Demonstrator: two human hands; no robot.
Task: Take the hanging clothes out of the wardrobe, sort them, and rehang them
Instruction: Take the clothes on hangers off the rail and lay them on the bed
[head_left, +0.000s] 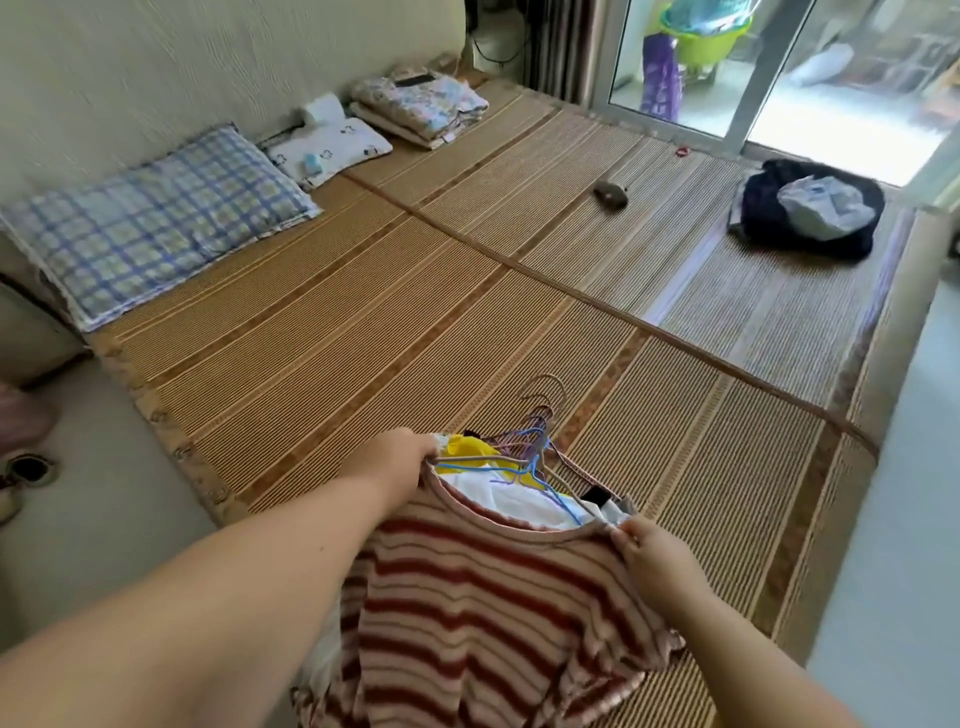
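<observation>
Spanning left hand (396, 458), right hand (650, 557): shirt (483, 597)

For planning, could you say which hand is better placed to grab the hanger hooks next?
Probably left: the left hand, gripping the shirt, is nearer the hooks; the right hand sits farther back.

Two arms are in the head view, both uncovered along their whole visible length, no sleeve edge reaching into frame. The left forearm (208, 597) fills much of the lower-left corner. The right forearm (753, 639) shows a shorter stretch at lower right, and both are full, rounded and taper toward the wrist. Left hand (400, 460) and right hand (657, 558) are bare, broad across the back with short fingers; nails too small to make out.
</observation>
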